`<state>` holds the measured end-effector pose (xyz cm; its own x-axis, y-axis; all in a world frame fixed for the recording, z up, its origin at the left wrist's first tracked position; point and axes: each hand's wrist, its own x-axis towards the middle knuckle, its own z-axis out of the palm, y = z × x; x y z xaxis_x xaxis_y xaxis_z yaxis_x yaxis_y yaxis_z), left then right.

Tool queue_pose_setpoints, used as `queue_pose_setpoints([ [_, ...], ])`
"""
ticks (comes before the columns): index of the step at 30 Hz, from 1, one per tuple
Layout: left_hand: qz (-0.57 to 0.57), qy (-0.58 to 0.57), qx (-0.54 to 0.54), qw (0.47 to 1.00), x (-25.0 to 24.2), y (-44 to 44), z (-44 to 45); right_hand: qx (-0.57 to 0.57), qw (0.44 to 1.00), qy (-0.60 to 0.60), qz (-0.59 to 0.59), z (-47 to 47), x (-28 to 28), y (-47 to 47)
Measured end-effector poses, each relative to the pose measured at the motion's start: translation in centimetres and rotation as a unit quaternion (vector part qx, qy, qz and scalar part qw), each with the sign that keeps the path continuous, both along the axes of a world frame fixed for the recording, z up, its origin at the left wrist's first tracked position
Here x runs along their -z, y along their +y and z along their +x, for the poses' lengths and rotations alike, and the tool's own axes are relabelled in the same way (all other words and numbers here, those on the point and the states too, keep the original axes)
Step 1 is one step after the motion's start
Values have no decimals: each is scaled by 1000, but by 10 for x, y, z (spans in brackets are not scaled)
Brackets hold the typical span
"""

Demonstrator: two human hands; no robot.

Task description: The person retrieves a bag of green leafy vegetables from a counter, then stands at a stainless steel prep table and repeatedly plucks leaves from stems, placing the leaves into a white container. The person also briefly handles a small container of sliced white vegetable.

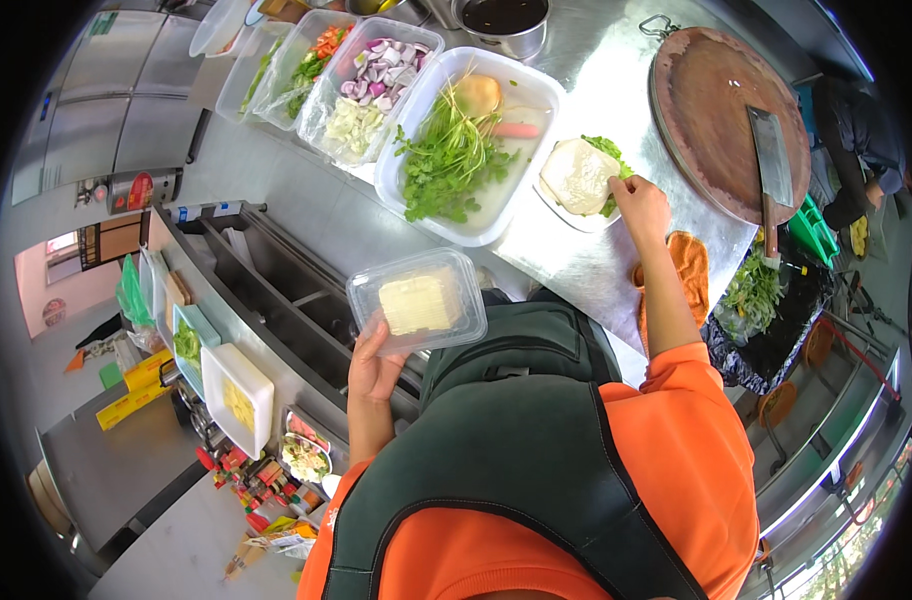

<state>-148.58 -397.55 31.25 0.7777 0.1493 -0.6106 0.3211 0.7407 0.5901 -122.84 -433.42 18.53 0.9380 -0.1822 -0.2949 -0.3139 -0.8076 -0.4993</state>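
My left hand (377, 364) holds up a clear plastic container (467, 289) by its near left side. Inside lies a pale yellow block of thin layers (420, 301). My right hand (643, 208) is over the steel table, its fingertips pinched at the right edge of some pale, flat, roundish sheets (574, 180). The sheets lie on green lettuce leaves (607, 147) in a small white dish (592, 223). The fingers hide part of that edge. Left of the dish, a white tub (493, 234) contains cilantro (452, 161), a peeled round vegetable (477, 95) and a pink stick-shaped piece (517, 130).
A cleaver (771, 157) lies on a round wooden chopping block (715, 112), its handle overhanging. An orange cloth (685, 274) drapes over the table edge beside my right forearm. Tubs of chopped onion (388, 71) and peppers (317, 60) stand far left. A person (865, 142) bends at the right.
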Motion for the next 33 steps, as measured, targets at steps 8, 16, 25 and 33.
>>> queue_pose_setpoints([
  [8,1,-9,12,1000,5,-1,-4,14,1000,3,-7,3,9,2],
  [16,-10,-12,11,1000,10,2,-2,34,973,-168,-151,-65,-19,-102],
  [25,-36,-10,-10,999,16,5,4,-84,986,-132,-56,-140,-9,-97],
  [33,-28,0,-4,1000,8,7,-1,-181,879,-440,12,91,-35,-27],
])
